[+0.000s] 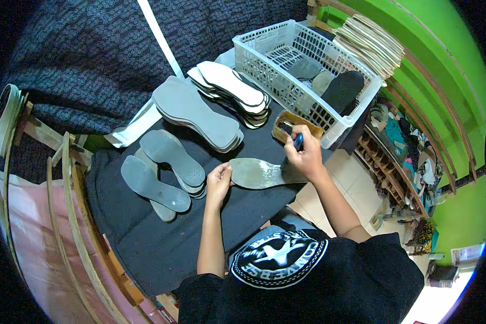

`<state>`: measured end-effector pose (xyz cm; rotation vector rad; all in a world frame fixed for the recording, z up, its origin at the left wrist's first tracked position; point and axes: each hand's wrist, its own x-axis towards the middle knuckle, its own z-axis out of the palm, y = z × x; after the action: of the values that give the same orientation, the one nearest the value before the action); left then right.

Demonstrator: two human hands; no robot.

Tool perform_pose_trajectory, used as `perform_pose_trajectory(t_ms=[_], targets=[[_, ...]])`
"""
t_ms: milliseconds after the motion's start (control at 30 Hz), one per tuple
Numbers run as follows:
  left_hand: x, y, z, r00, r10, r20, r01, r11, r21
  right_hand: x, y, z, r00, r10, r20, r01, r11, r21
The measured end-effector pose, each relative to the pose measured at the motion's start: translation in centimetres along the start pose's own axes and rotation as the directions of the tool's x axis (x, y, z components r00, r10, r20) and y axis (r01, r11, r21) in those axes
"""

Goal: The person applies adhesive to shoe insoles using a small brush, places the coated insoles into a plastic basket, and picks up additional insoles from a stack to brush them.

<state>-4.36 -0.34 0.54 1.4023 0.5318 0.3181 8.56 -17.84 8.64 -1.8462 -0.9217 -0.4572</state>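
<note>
My left hand (218,182) pinches the left end of a grey shoe insole (255,173), whose upper face shines wet. In my right hand (306,152) is a brush (298,141) with a blue handle; its head reaches into a small yellowish glue tub (311,127). The right end of the insole passes below my right hand and is partly hidden. Grey insoles (173,156) with small holes lie overlapping to the left. Beyond them sits a pile of larger grey sole sheets (197,113), beside a pile of white-topped insoles (233,86).
A white plastic crate (329,129) with several soles inside stands at the back right. Behind it is a stack of cream sheets (370,46). Dark cloth covers the table (129,237). Wooden rails (78,227) run along the left, and a cluttered shelf (391,173) stands at the right.
</note>
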Motion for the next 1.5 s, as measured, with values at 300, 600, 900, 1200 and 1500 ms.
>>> perform_pose_trajectory(t_ms=[300, 600, 900, 1200, 1500], targets=[[-0.3, -0.1, 0.6, 0.997, 0.063, -0.047, -0.061, 0.996, 0.058, -1.1, 1.7, -1.7, 0.999, 0.049, 0.013, -0.050, 0.993, 0.109], [-0.6, -0.7, 1.7, 0.972, 0.204, -0.114, -0.185, 0.970, 0.158, 0.0, 2.2, -3.3, 0.856, 0.061, -0.514, 0.195, 0.882, 0.429], [-0.8, -0.2, 2.0, 0.977, 0.183, -0.114, -0.176, 0.982, 0.067, -0.2, 3.0, -3.4, 0.984, 0.093, -0.154, -0.110, 0.988, -0.108], [-0.1, -1.2, 1.7, 0.969, 0.183, -0.168, -0.194, 0.979, -0.053, -1.0, 4.1, -4.1, 0.948, 0.012, -0.318, -0.028, 0.999, -0.043], [-0.3, -0.8, 2.4, 0.960, 0.200, -0.198, -0.223, 0.969, -0.103, -1.5, 3.7, -5.2, 0.927, 0.232, -0.296, -0.168, 0.960, 0.225]])
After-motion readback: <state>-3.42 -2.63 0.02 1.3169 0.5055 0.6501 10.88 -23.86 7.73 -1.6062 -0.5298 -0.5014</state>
